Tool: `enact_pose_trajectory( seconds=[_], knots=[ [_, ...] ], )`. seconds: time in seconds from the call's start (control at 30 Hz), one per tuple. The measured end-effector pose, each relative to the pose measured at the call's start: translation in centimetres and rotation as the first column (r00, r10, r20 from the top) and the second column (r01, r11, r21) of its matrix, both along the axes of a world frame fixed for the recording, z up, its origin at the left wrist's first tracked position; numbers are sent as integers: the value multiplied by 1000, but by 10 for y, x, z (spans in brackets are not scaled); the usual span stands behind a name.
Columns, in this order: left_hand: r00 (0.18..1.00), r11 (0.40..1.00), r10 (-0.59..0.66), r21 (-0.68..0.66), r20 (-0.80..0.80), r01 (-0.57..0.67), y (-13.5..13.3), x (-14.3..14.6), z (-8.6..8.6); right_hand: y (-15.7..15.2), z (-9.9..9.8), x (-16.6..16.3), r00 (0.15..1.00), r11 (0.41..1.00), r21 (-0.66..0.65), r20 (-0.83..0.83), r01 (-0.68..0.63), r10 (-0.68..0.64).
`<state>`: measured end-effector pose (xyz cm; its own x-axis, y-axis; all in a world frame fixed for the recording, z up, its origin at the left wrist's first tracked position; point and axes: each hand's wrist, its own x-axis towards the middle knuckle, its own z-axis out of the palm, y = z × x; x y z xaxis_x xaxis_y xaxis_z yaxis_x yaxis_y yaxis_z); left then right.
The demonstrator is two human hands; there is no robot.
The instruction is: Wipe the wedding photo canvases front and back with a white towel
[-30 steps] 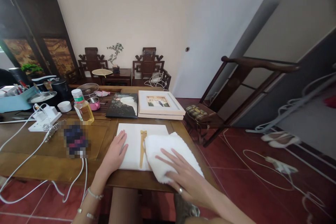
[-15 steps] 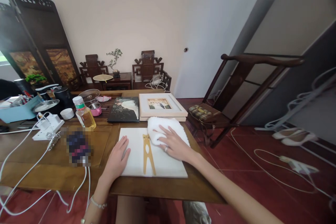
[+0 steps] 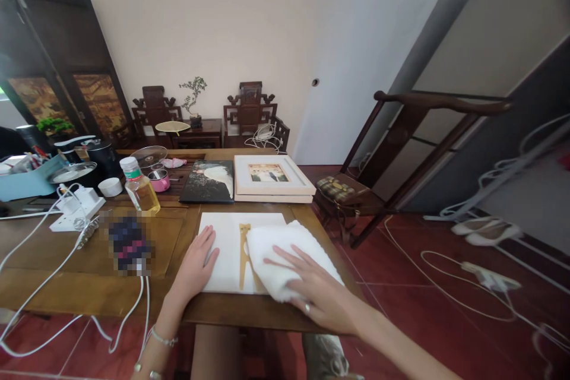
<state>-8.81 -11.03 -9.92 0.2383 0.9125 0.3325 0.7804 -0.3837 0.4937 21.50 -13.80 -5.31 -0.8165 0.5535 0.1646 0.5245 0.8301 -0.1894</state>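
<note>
White cloth over the right side of the white board

The white cloth lies bunched over the right side of the white board, reaching past the board's right edge above the wooden table. The right hand rests on top of it with several fingers fanned out; its thumb side tucks in at the cloth's near edge, so I cannot tell whether it grips the cloth or only presses on it. The left hand lies on the board's left edge, fingers extended, holding nothing. On the board, between that hand and the cloth, shows a gold cat-headed figure, partly covered by the cloth.

Beyond the board's far edge lie a dark picture and, just right of that, a framed picture. To the board's left are a bottle of yellow liquid, a pink cup farther back, and a white power strip. Right of the board stands a dark wooden chair.
</note>
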Motion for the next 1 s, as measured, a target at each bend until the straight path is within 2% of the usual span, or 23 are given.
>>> enact_pose_trajectory(
  seconds=[0.2, 0.3, 0.43, 0.6, 0.7, 0.8, 0.93, 1.0],
  knots=[
    [1000, 1000, 2, -30, 10, -2, -1, -1, 3, 78, -8, -21, 974, 978, 19, -99, 206, -203],
    [1000, 1000, 4, -20, 30, -4, 0, 0, 3, 85, -9, -29, 959, 967, -1, -132, 254, -252],
    [1000, 1000, 8, -19, 27, -7, 0, 1, 2, 44, -4, -28, 967, 976, -31, -137, 215, -217],
    [999, 1000, -7, 10, 42, 6, 0, 1, 0, -24, 6, -6, 994, 991, -127, -94, 45, -57],
    [999, 1000, -7, 9, 36, 7, 0, 0, -2, -35, 10, 4, 998, 987, -161, -62, -19, 9],
    [1000, 1000, 0, -2, 17, 0, 1, 0, -2, -16, 8, 2, 998, 990, -138, -62, 7, -16],
    [1000, 1000, 0, -16, 16, 0, 0, 0, 1, 41, -4, -15, 969, 981, -85, -158, 177, -188],
    [1000, 1000, 0, -16, 20, 0, 0, 0, 2, 67, -9, -27, 932, 954, -120, -211, 273, -293]
  ],
)
